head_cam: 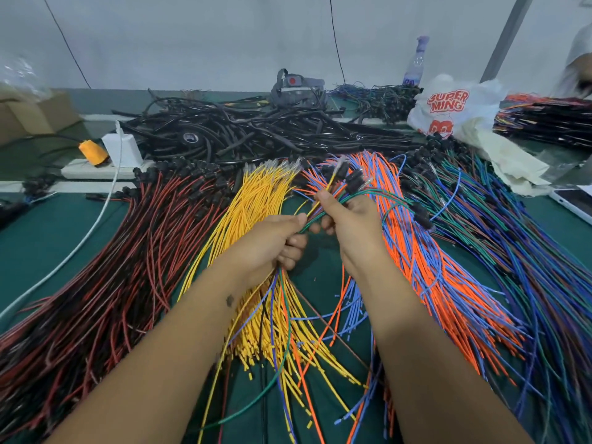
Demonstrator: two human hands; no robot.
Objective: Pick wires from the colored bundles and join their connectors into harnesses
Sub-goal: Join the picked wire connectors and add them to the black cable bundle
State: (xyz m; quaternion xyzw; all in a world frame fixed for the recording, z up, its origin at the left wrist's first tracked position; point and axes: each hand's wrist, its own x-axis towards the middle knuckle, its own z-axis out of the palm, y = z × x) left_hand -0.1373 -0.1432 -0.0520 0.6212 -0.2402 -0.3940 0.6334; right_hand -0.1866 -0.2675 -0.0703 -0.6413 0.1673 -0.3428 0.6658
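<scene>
While the white bag (pixel 455 105) printed "SUPER MING" in red lies at the far right of the green mat (pixel 41 238), four wire bundles fan across the mat toward the person: red-and-black (pixel 105 277), yellow (pixel 253 200), orange-and-blue (pixel 426 251), and blue-green (pixel 525 238). Directly nearer than the yellow bundle, the left hand (pixel 272 241) has its fingers curled around a small mixed group of held wires (pixel 282 302), and the right hand (pixel 349 219) pinches their upper ends, whose black connectors (pixel 352 179) stand above its thumb. Bare mat shows only left of the red-and-black bundle and in narrow gaps between bundles.
</scene>
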